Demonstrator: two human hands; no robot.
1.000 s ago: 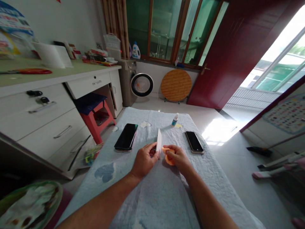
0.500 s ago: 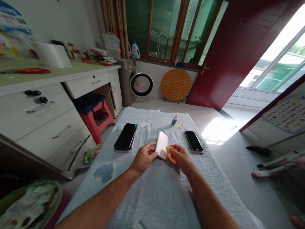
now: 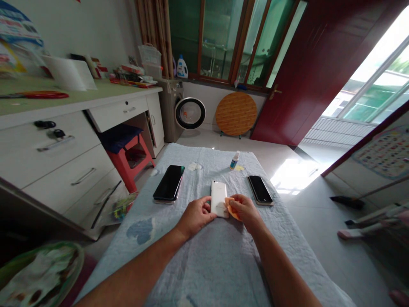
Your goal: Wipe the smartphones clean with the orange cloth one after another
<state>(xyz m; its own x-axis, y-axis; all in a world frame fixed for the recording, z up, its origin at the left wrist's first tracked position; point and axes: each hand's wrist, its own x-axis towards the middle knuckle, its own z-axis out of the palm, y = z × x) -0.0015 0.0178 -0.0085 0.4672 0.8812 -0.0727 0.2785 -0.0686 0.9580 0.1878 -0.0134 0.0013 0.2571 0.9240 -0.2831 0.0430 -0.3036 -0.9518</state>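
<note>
A white phone (image 3: 219, 196), back side up, is held by its left edge and lower corner in my left hand (image 3: 197, 216), thumb and fingers closed on it. My right hand (image 3: 245, 209) pinches an orange cloth (image 3: 232, 209) at the phone's lower right edge. To the left lies a stack of dark-screened phones (image 3: 170, 183). Another phone (image 3: 260, 189) lies screen up to the right. A small spray bottle (image 3: 234, 161) stands beyond the white phone.
A pale blue patterned cloth (image 3: 204, 264) covers the table. On the left are a white desk (image 3: 118, 102) and a red stool (image 3: 131, 157). A washing machine with its door open (image 3: 190, 113) and a round wooden board (image 3: 236, 113) are at the back.
The white phone has turned from tilted on its side to more upright in view, its back now facing me. My left hand has shifted slightly down and right with it.
</note>
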